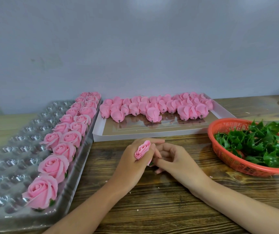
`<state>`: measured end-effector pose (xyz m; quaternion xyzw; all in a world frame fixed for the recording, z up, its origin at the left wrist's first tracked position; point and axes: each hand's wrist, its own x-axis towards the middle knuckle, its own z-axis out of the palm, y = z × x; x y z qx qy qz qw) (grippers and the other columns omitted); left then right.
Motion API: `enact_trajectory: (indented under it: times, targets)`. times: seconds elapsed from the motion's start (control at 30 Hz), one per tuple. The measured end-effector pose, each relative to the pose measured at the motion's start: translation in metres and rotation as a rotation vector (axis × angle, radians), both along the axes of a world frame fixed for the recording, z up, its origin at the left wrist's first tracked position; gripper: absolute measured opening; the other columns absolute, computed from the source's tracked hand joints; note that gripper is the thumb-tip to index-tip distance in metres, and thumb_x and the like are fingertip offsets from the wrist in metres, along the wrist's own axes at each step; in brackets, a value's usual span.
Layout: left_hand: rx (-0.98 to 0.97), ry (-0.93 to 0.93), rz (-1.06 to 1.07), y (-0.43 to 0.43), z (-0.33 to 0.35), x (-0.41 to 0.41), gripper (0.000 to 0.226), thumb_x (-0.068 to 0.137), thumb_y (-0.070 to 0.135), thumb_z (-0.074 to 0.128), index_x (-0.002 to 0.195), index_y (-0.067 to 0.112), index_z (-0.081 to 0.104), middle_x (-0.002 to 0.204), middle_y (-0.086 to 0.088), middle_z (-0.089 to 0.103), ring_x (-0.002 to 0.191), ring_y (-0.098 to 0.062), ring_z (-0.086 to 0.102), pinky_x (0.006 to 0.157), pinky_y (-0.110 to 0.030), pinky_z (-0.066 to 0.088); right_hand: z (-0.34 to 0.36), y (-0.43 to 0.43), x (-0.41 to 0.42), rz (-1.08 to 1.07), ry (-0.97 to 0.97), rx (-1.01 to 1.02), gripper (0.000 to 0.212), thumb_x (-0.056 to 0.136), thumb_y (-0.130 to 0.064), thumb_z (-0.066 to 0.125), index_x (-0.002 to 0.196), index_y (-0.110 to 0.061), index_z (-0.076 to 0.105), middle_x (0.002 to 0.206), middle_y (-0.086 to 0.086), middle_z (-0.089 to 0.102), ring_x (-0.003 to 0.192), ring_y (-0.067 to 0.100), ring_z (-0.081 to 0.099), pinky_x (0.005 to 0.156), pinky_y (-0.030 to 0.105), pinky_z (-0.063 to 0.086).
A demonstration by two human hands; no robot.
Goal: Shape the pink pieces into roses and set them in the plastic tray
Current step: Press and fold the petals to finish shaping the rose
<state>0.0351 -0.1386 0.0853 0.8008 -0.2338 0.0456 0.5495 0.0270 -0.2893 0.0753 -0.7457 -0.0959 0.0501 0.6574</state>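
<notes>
The left hand (133,160) curled round a half-formed rose (142,152) at the middle of the table (169,208), while the right hand (174,158) pinched its base. Easing the outer petals open gently would suit, since they looked thin, soft and easily creased. Finished roses (52,166), neatly layered, sat in the glossy dimpled plastic tray (8,162) at nine o'clock; closed pink pieces (152,114) lay in a white box (152,135) at twelve, serrated leaves (256,142) in an orange mesh basket (228,157) at three
</notes>
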Motion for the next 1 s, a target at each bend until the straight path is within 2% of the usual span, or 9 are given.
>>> enact_trajectory:
  times: [0.07, 0.2, 0.37, 0.5, 0.57, 0.7, 0.83, 0.9, 1.0]
  targets:
    - [-0.019, 0.006, 0.002, -0.0002, -0.0007, -0.0001, 0.028, 0.093, 0.031, 0.043, 0.084, 0.025, 0.069, 0.098, 0.01, 0.071, 0.098, -0.006, 0.062, 0.085, -0.014, 0.042, 0.0, 0.0004, -0.0001, 0.008, -0.016, -0.023, 0.015, 0.088, 0.01, 0.06, 0.095, -0.001, 0.068, 0.095, 0.027, 0.07, 0.079, 0.021, 0.064, 0.068, 0.026, 0.058]
    - [-0.018, -0.013, 0.025, 0.001, -0.0019, 0.0006, 0.032, 0.092, 0.032, 0.044, 0.08, 0.017, 0.069, 0.108, 0.016, 0.068, 0.103, -0.004, 0.06, 0.085, -0.015, 0.043, -0.0001, -0.0001, 0.0003, 0.018, -0.017, -0.041, 0.015, 0.089, 0.009, 0.059, 0.098, 0.001, 0.068, 0.093, 0.024, 0.072, 0.079, 0.017, 0.068, 0.066, 0.022, 0.056]
    - [0.007, -0.012, 0.036, 0.0003, -0.0009, 0.0004, 0.032, 0.094, 0.033, 0.044, 0.083, 0.017, 0.07, 0.109, 0.019, 0.066, 0.105, -0.003, 0.058, 0.088, -0.019, 0.043, -0.0007, -0.0006, 0.0003, 0.017, -0.021, -0.06, 0.014, 0.089, 0.008, 0.059, 0.099, 0.003, 0.068, 0.09, 0.023, 0.073, 0.075, 0.011, 0.069, 0.062, 0.019, 0.053]
    - [0.038, -0.015, 0.039, 0.001, -0.002, 0.0011, 0.026, 0.099, 0.02, 0.046, 0.092, 0.019, 0.072, 0.11, 0.019, 0.066, 0.108, -0.005, 0.057, 0.095, -0.032, 0.044, -0.0005, -0.0009, 0.0003, 0.003, -0.015, -0.039, 0.019, 0.089, 0.009, 0.058, 0.102, 0.002, 0.069, 0.091, 0.022, 0.073, 0.078, 0.014, 0.07, 0.065, 0.019, 0.055]
    - [0.037, -0.02, 0.038, 0.0013, -0.002, 0.001, 0.027, 0.099, 0.023, 0.045, 0.096, 0.02, 0.072, 0.11, 0.02, 0.065, 0.11, -0.003, 0.056, 0.096, -0.029, 0.044, 0.0003, -0.0015, 0.0002, 0.012, 0.002, -0.024, 0.021, 0.089, 0.01, 0.058, 0.103, 0.0, 0.07, 0.092, 0.021, 0.073, 0.08, 0.015, 0.071, 0.067, 0.021, 0.057]
    - [0.066, -0.063, 0.05, -0.0007, -0.0022, -0.0001, 0.038, 0.09, 0.045, 0.042, 0.095, 0.023, 0.072, 0.109, 0.021, 0.064, 0.111, -0.001, 0.053, 0.093, -0.018, 0.04, 0.0009, -0.0027, 0.0009, 0.013, 0.046, 0.001, 0.019, 0.09, 0.008, 0.057, 0.102, 0.001, 0.07, 0.093, 0.021, 0.074, 0.088, 0.022, 0.072, 0.073, 0.023, 0.059]
    - [0.076, -0.115, 0.077, -0.0004, -0.0039, 0.0, 0.03, 0.093, 0.038, 0.046, 0.094, 0.023, 0.071, 0.11, 0.019, 0.064, 0.114, -0.001, 0.05, 0.094, -0.009, 0.035, 0.0014, -0.0025, 0.0019, 0.008, 0.086, 0.039, 0.017, 0.092, 0.003, 0.057, 0.102, -0.001, 0.07, 0.094, 0.021, 0.074, 0.093, 0.025, 0.073, 0.077, 0.026, 0.058]
    - [0.071, -0.104, 0.055, 0.0, -0.0035, 0.0001, 0.036, 0.091, 0.044, 0.042, 0.099, 0.024, 0.071, 0.114, 0.02, 0.063, 0.118, -0.001, 0.049, 0.096, -0.01, 0.034, 0.0017, -0.0032, 0.0027, 0.01, 0.111, 0.064, 0.017, 0.092, 0.003, 0.058, 0.102, -0.003, 0.071, 0.093, 0.019, 0.075, 0.094, 0.027, 0.073, 0.081, 0.029, 0.059]
    - [0.05, -0.051, 0.007, -0.0002, -0.0031, 0.0002, 0.037, 0.091, 0.044, 0.041, 0.105, 0.026, 0.07, 0.12, 0.02, 0.06, 0.121, -0.002, 0.048, 0.101, -0.018, 0.038, 0.0026, -0.0041, 0.0022, 0.033, 0.113, 0.081, 0.019, 0.093, 0.003, 0.057, 0.104, -0.004, 0.071, 0.092, 0.016, 0.076, 0.091, 0.022, 0.073, 0.077, 0.024, 0.058]
